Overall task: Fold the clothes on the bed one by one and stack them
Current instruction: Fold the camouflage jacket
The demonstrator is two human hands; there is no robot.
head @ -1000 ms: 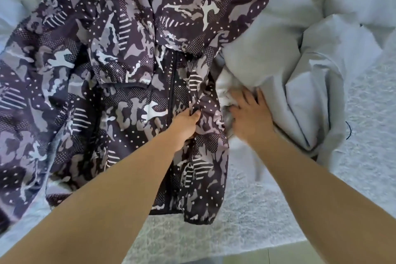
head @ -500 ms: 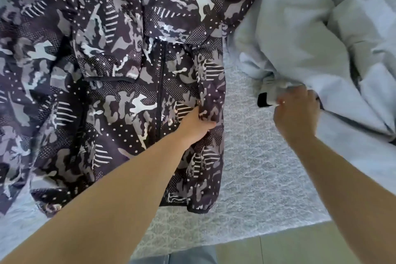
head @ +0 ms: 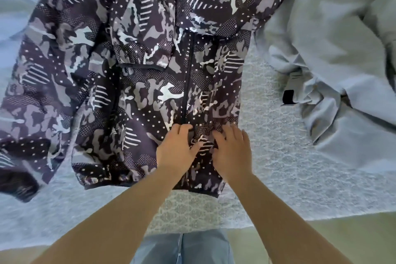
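The camouflage jacket [head: 150, 66] lies spread front-up on the bed [head: 267, 135], its hem at the near edge. Both hands rest side by side on its lower front by the zipper [head: 187, 75]: the left hand [head: 175, 148] with fingers loosely bent, the right hand [head: 232, 150] flat with fingers spread. Pale grey clothes [head: 334, 53] lie heaped to the right, apart from the jacket.

- The jacket [head: 150, 66] runs off the top and left edges; its collar is out of view.
- The hands [head: 175, 150] hide part of the zip.
- The grey garment [head: 334, 49] is cut by the right edge.
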